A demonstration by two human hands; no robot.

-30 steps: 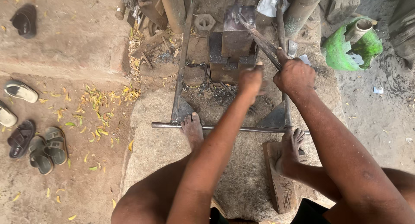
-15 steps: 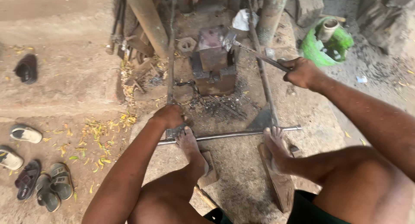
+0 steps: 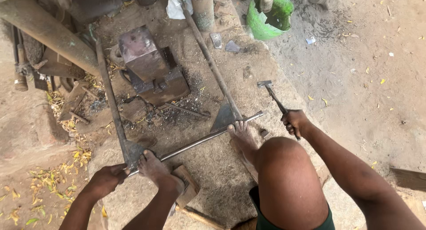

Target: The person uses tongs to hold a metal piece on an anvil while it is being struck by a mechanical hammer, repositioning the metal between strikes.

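1. At the bottom of the frame the person crouches on the dirt floor [image 3: 364,92], bare knee [image 3: 286,168] raised in the lower middle.
2. The left hand [image 3: 106,180], lower left, has its grip closed round the near end of a steel rod [image 3: 199,141], apparently to steady it.
3. Both bare feet rest on that rod: the left foot [image 3: 155,168] just beside the left hand, the right foot [image 3: 242,134] near the rod's far end, seemingly pinning it down across the frame.
4. The right hand [image 3: 295,122], right of centre, grips the handle of a hammer [image 3: 273,94], whose head points up and away, clear of the metal.
5. The rod crosses two long bars of a metal frame [image 3: 111,97] lying flat, with triangular corner plates [image 3: 224,117] under the feet.
6. Farther off, upper left of centre, sits a block anvil [image 3: 140,52] amid dark scale.
7. At the top, a green bucket [image 3: 268,19] stands well apart.
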